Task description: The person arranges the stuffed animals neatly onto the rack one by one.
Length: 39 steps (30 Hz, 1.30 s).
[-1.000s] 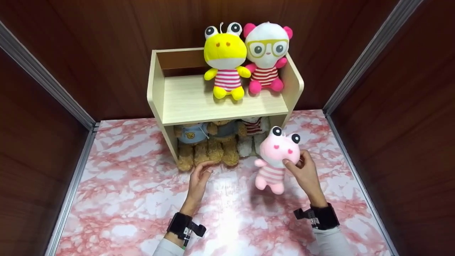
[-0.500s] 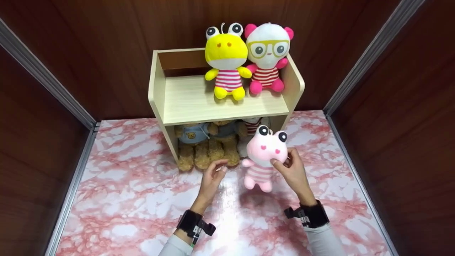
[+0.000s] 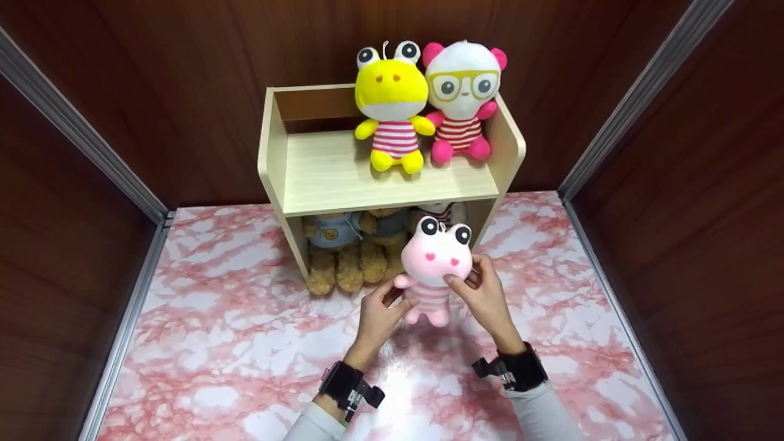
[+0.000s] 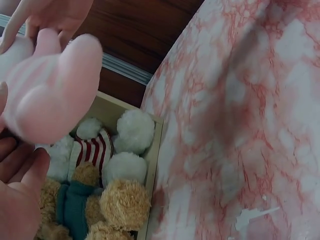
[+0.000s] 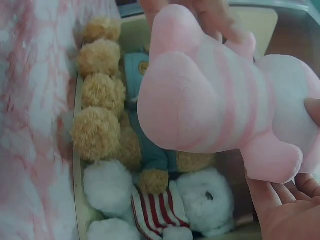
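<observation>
A pink plush frog with a striped body is held upright in front of the shelf, above the floor surface. My right hand grips the side of its head, thumb on the front and fingers behind. On the other side, my left hand holds its striped body, the thumb lying across the belly. The left wrist view shows the frog's pink feet close by. In the right wrist view, the left hand's fingers are partly hidden behind the toy.
Behind stands a pale wooden two-tier shelf. A yellow plush frog and a pink-and-white plush panda sit on its top tier. Below are two brown teddy bears and a white plush in a striped shirt. Dark panels enclose the sides.
My right hand has carried the pink plush frog leftward. My left hand has moved right from near the bears and taken hold of the frog's body.
</observation>
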Motion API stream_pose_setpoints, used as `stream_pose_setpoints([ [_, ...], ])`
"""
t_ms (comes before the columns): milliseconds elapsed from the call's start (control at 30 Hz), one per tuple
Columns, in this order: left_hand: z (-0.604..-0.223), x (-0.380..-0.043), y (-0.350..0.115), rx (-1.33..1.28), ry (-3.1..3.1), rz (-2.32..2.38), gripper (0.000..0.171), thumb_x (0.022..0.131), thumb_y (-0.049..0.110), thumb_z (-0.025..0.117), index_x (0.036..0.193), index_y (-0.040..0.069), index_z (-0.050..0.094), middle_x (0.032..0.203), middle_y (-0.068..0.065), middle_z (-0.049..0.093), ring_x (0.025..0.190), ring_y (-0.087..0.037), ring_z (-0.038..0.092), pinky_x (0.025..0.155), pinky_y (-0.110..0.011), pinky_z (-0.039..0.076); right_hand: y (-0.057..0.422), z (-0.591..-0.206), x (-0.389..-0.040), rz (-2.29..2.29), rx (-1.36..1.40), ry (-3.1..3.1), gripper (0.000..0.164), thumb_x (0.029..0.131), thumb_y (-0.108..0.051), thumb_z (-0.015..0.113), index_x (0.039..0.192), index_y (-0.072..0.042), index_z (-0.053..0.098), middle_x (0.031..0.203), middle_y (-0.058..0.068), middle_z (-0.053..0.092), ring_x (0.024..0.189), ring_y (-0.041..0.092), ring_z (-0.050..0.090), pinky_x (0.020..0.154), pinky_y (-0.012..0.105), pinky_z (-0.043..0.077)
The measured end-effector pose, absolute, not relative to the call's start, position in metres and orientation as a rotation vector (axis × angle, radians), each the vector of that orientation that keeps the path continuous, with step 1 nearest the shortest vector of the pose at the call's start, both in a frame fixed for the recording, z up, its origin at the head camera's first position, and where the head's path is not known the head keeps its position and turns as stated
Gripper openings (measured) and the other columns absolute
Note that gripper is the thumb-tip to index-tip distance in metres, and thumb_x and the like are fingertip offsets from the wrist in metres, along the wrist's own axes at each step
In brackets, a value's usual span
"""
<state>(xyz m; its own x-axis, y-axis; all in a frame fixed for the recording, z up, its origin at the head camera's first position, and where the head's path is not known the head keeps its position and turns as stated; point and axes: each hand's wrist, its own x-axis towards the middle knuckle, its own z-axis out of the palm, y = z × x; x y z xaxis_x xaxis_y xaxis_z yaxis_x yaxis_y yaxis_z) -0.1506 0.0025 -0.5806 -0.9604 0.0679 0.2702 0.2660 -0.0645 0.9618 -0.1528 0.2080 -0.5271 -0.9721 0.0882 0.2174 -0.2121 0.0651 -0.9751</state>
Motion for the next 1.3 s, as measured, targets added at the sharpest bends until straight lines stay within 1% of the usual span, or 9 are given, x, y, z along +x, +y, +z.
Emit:
stream_pose_setpoints([
  [100, -0.574, -0.15, 0.005, -0.324, -2.085, -2.097, 0.037, 0.082, -0.004, 0.084, 0.114, -0.014, 0.07, 0.109, -0.027, 0.072, 0.109, -0.044, 0.069, 0.1, -0.047, 0.055, 0.203, -0.527, -0.154, 2.003, 0.142, -2.126, 0.044, 0.089, 0.008, 0.074, 0.123, 0.012, 0.047, 0.121, 0.028, 0.061, 0.105, 0.013, 0.069, 0.093, 0.028, 0.058],
  [167, -0.574, -0.149, 0.005, -0.291, -2.104, -2.072, 0.034, 0.081, -0.002, 0.086, 0.11, -0.011, 0.072, 0.105, -0.023, 0.073, 0.105, -0.041, 0.071, 0.098, -0.046, 0.056, 0.201, -0.527, -0.154, 2.002, 0.159, -2.125, 0.044, 0.089, 0.007, 0.074, 0.124, 0.012, 0.047, 0.122, 0.028, 0.061, 0.106, 0.014, 0.069, 0.092, 0.028, 0.058],
  [433, -0.587, -0.153, 0.002, -0.285, -2.128, -2.025, 0.049, 0.08, 0.009, 0.09, 0.122, -0.004, 0.068, 0.117, -0.018, 0.074, 0.111, -0.033, 0.071, 0.099, -0.041, 0.056, 0.193, -0.527, -0.157, 2.016, 0.219, -2.103, 0.044, 0.089, 0.008, 0.074, 0.122, 0.012, 0.046, 0.124, 0.028, 0.059, 0.107, 0.016, 0.069, 0.093, 0.029, 0.058],
  [600, -0.588, -0.154, -0.002, -0.25, -2.126, -1.98, 0.042, 0.082, 0.017, 0.09, 0.115, 0.0, 0.072, 0.111, -0.015, 0.076, 0.104, -0.031, 0.073, 0.094, -0.04, 0.058, 0.19, -0.527, -0.157, 2.047, 0.252, -2.102, 0.046, 0.088, 0.009, 0.075, 0.123, 0.011, 0.046, 0.123, 0.025, 0.06, 0.106, 0.017, 0.069, 0.092, 0.029, 0.058],
  [767, -0.588, -0.154, -0.005, -0.218, -2.099, -1.951, 0.033, 0.082, 0.013, 0.088, 0.109, 0.0, 0.075, 0.102, -0.015, 0.078, 0.097, -0.031, 0.075, 0.089, -0.042, 0.06, 0.19, -0.527, -0.156, 2.029, 0.273, -2.126, 0.046, 0.091, 0.005, 0.075, 0.129, 0.012, 0.05, 0.121, 0.021, 0.063, 0.104, 0.018, 0.068, 0.093, 0.029, 0.057],
  [1000, -0.559, -0.145, -0.009, -0.13, -2.08, -1.991, 0.028, 0.085, -0.001, 0.081, 0.109, -0.009, 0.072, 0.105, -0.025, 0.075, 0.101, -0.04, 0.072, 0.094, -0.047, 0.058, 0.195, -0.53, -0.156, 1.979, 0.289, -2.149, 0.038, 0.096, 0.002, 0.071, 0.13, 0.011, 0.057, 0.119, 0.024, 0.068, 0.107, 0.02, 0.069, 0.095, 0.029, 0.056],
  [1100, -0.551, -0.145, -0.014, -0.079, -2.07, -2.038, 0.029, 0.085, -0.001, 0.081, 0.111, -0.009, 0.072, 0.108, -0.026, 0.074, 0.103, -0.041, 0.071, 0.097, -0.05, 0.056, 0.199, -0.53, -0.156, 1.968, 0.309, -2.137, 0.032, 0.097, 0.002, 0.068, 0.127, 0.011, 0.06, 0.117, 0.026, 0.07, 0.107, 0.02, 0.07, 0.095, 0.028, 0.056],
  [1167, -0.555, -0.152, -0.017, -0.062, -2.082, -2.029, 0.029, 0.085, -0.002, 0.08, 0.112, -0.009, 0.071, 0.106, -0.026, 0.074, 0.101, -0.042, 0.071, 0.094, -0.051, 0.057, 0.201, -0.53, -0.156, 1.961, 0.312, -2.132, 0.03, 0.098, 0.004, 0.066, 0.125, 0.013, 0.06, 0.115, 0.028, 0.07, 0.105, 0.017, 0.07, 0.095, 0.027, 0.055],
  [1300, -0.561, -0.164, -0.025, -0.072, -2.088, -1.974, 0.028, 0.087, 0.002, 0.08, 0.113, -0.007, 0.071, 0.1, -0.022, 0.073, 0.091, -0.037, 0.069, 0.08, -0.041, 0.059, 0.204, -0.532, -0.156, 1.964, 0.27, -2.151, 0.028, 0.098, 0.008, 0.063, 0.124, 0.016, 0.059, 0.115, 0.031, 0.069, 0.103, 0.01, 0.07, 0.095, 0.025, 0.054],
])
